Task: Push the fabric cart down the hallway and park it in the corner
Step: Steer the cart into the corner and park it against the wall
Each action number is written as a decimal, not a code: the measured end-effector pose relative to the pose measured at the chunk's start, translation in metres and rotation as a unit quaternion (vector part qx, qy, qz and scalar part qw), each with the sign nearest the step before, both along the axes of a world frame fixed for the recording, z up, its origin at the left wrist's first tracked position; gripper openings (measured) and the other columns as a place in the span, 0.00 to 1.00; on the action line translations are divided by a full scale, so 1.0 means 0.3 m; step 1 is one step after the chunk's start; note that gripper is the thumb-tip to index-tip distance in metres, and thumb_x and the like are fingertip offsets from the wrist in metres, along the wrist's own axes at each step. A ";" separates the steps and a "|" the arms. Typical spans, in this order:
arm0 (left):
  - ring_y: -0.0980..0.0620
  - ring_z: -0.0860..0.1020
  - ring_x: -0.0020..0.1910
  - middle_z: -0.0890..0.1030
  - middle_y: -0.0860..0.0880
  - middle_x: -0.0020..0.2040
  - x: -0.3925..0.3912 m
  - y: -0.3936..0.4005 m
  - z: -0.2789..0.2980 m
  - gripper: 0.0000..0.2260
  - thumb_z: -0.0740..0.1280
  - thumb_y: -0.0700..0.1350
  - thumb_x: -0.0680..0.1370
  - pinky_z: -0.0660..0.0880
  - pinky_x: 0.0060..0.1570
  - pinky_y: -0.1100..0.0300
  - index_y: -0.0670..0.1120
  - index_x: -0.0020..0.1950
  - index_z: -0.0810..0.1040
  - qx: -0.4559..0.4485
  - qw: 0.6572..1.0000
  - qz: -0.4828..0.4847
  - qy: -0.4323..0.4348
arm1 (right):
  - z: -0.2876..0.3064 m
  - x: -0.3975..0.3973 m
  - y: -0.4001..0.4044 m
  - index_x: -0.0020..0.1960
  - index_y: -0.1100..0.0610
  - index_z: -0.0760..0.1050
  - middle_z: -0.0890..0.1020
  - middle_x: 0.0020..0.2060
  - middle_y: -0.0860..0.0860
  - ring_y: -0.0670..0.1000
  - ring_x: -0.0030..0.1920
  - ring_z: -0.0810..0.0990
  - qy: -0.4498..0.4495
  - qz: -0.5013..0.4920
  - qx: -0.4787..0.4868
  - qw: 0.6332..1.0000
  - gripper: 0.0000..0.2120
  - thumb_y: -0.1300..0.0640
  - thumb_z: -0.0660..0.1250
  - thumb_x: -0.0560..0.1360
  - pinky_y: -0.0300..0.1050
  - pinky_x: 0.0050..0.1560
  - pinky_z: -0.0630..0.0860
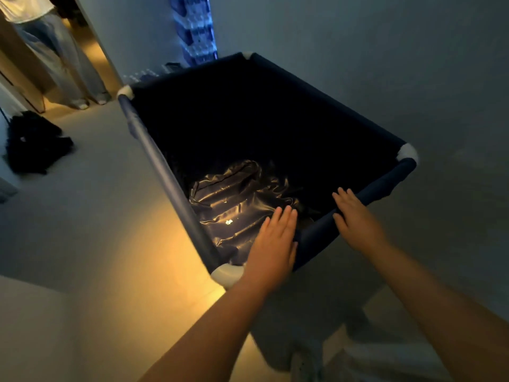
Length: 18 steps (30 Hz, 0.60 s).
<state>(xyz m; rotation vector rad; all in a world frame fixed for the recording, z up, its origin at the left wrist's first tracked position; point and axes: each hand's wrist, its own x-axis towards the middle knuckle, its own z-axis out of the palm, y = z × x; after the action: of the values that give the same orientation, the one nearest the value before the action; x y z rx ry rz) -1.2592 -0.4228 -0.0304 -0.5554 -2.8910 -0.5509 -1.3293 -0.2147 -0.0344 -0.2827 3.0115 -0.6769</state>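
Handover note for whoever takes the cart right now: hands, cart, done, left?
Left hand: flat on the near rail, fingers out, not wrapped.
Right hand: flat on the same rail, further right.
Cart: close beside the right wall, only a shiny liner visible inside.
Done: cart is in the hallway.
Left: push on, park in the corner. Dark bag on the floor left; someone stands in the doorway.

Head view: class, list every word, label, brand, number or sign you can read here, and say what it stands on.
No text can be read.
Cart: no label or brand shows on its fabric or rail.
Blue packs stacked by the wall: printed pattern, too blurred to read.
Bright speck on the shiny liner: a glint, not lettering.
Left hand and right hand: nothing written.
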 end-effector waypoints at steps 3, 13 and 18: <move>0.49 0.43 0.75 0.48 0.46 0.77 0.124 -0.230 0.055 0.28 0.56 0.46 0.81 0.37 0.71 0.57 0.44 0.76 0.46 -0.060 0.998 -0.029 0.010 | 0.047 0.180 -0.184 0.74 0.57 0.55 0.56 0.75 0.52 0.49 0.75 0.49 0.009 -0.012 -0.051 0.999 0.24 0.55 0.57 0.80 0.48 0.73 0.53; 0.55 0.39 0.72 0.48 0.49 0.77 0.218 -0.651 0.188 0.29 0.59 0.45 0.80 0.38 0.69 0.58 0.47 0.76 0.46 -0.100 0.995 -0.021 -0.005 | 0.169 0.450 -0.726 0.75 0.55 0.50 0.52 0.76 0.51 0.48 0.75 0.46 -0.006 0.051 -0.071 0.996 0.27 0.52 0.57 0.80 0.48 0.74 0.53; 0.54 0.42 0.73 0.49 0.49 0.77 0.052 -0.746 0.206 0.29 0.59 0.44 0.80 0.41 0.69 0.58 0.47 0.76 0.47 -0.094 0.995 -0.035 -0.010 | 0.157 0.341 -0.861 0.75 0.54 0.47 0.50 0.76 0.49 0.47 0.75 0.44 -0.025 0.061 -0.052 0.996 0.28 0.50 0.55 0.80 0.45 0.75 0.50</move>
<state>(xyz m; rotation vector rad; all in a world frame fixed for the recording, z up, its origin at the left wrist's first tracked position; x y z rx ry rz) -1.2437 -0.6466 0.0314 -0.6822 -2.9702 -0.2949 -1.2269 -0.4730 0.0126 -0.4426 2.8887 -0.8190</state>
